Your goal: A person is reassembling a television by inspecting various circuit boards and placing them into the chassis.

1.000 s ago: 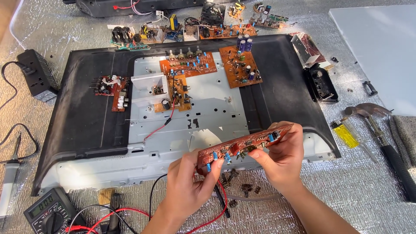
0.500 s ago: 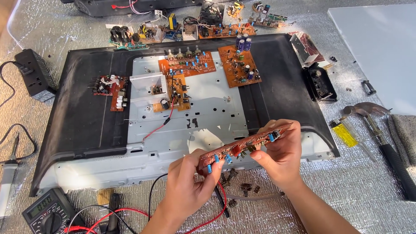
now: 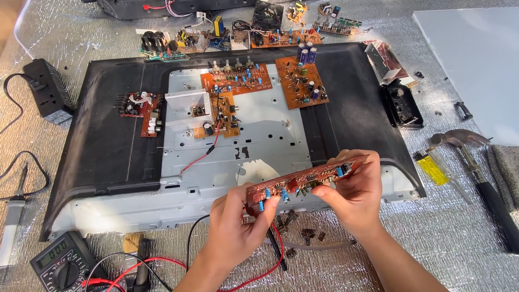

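Barely anything is shifting since a second ago: I am still gripping the long circuit board (image 3: 305, 181) at both ends, left hand (image 3: 238, 230) and right hand (image 3: 351, 197) pinching it above the open television back (image 3: 108, 146). Red wire (image 3: 275, 259) is trailing underneath; hammer (image 3: 476, 162) and yellow lighter (image 3: 431, 167) are lying nearby.

- Meter screen (image 3: 53, 253): small grey-green rectangle w/ dark digits, at the top of my black meter (image 3: 64, 266), bottom-left corner, just left of my left forearm.
- TV back (image 3: 102, 157): big black flat-screen shell, face down mid-table, so I can't see the display side; grey metal plate (image 3: 265, 135) bare in its middle.
- White panel (image 3: 476, 65): flat pale sheet at top right, plain surface.
- No boxes, packages or signs that I can make out; any labels too small to tell.
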